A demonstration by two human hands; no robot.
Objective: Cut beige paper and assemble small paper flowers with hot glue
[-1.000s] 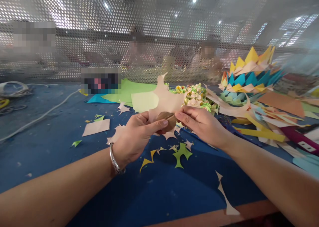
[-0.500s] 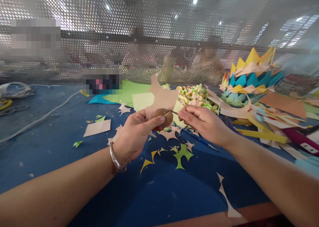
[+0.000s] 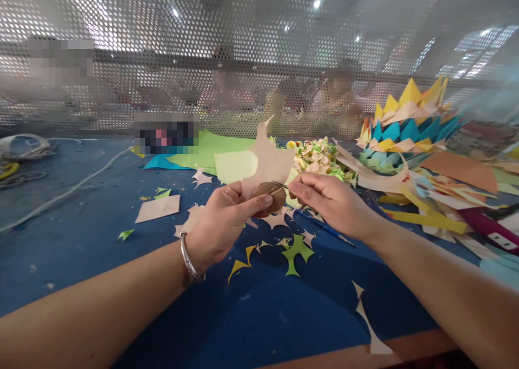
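My left hand (image 3: 225,220), with a silver bangle at its wrist, is closed on a pale pink sheet of paper (image 3: 272,161) and a round brown disc (image 3: 276,197) laid against it. Curved bites are cut out of the paper's edges. The thumb presses on the disc. My right hand (image 3: 326,199) pinches a thin dark pointed tool (image 3: 279,185), whose tip lies at the disc's upper edge; its kind is hard to make out. Beneath the hands lie pink paper offcuts (image 3: 278,219) and a green offcut (image 3: 298,254).
Behind the hands are green sheets (image 3: 221,142) and a pile of small folded paper pieces (image 3: 318,155). A spiky layered paper piece (image 3: 413,123) stands at the right, near paper strips (image 3: 430,220). A blue pen-like stick (image 3: 328,228) lies below. Perforated mesh (image 3: 259,28) rises behind; a white cable (image 3: 77,193) runs left.
The paper and disc have shifted slightly right and turned a little in my left hand, with the disc also lower. The right hand has barely moved, and its tool shows less length.
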